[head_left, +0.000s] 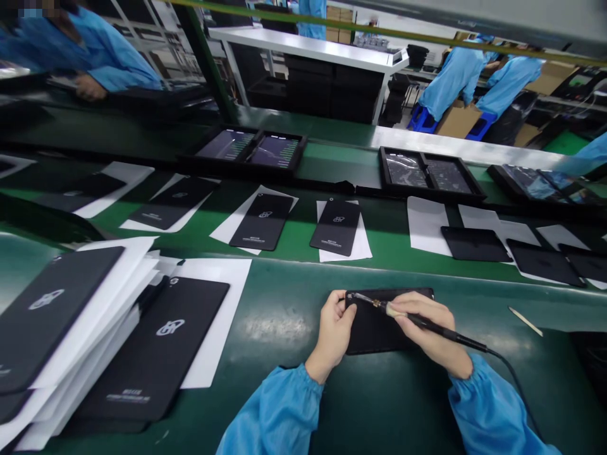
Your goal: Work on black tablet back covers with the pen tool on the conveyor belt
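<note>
In front of me a black tablet (372, 335) lies crosswise on the green bench. My left hand (334, 335) grips its left end near the upper corner, thumb on the face and fingers curled at the edge. A soldering iron (453, 337) is held pen-like in my right hand (431, 322), its fingers closed round the pale grip. The iron's metal tip points left to the tablet's upper left corner, close to my left fingertips; whether it touches cannot be made out. A black cord runs from the handle past my right sleeve.
Left, black tablet backs (164, 354) lie stacked with white sheets (222, 316). A conveyor (303, 221) carries more tablets on paper; black trays (303, 158) with screens stand beyond. A thin pale stick (525, 321) lies right. Co-workers in blue (118, 57) sit across the line.
</note>
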Tool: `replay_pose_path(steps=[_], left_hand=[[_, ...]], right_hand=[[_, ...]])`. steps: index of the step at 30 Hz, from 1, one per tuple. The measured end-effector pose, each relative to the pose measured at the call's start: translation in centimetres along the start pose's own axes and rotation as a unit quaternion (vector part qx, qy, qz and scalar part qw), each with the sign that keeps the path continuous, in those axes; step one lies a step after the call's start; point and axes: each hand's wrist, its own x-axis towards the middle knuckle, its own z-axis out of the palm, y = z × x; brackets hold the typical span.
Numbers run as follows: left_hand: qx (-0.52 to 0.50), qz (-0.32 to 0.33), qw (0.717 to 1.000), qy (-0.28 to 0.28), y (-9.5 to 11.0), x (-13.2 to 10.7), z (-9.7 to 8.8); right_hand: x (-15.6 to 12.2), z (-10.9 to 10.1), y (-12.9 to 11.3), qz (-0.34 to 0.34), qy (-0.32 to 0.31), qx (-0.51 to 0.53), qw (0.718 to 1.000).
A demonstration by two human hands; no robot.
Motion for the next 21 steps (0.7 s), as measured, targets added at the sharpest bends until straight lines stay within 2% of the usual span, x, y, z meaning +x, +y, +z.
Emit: replay_pose_path(steps=[12,18,21], left_hand=[[0.001,-0.008,1.000,0.002,0.3,-0.1,0.1],[0.010,-0.002,1.000,-0.002,0.2,-0.1,0.1],[0.012,0.004,1.000,-0.002,0.2,-0.1,0.1]], right_hand=[[1.4,-0.3,-0.1,0.033,-0.031,0.011,0.999],[0.3,-0.1,-0.2,0.017,0.005,0.006,1.000],[-0.2,0.0,-0.2,0.015,0.001,0.007,1.000]])
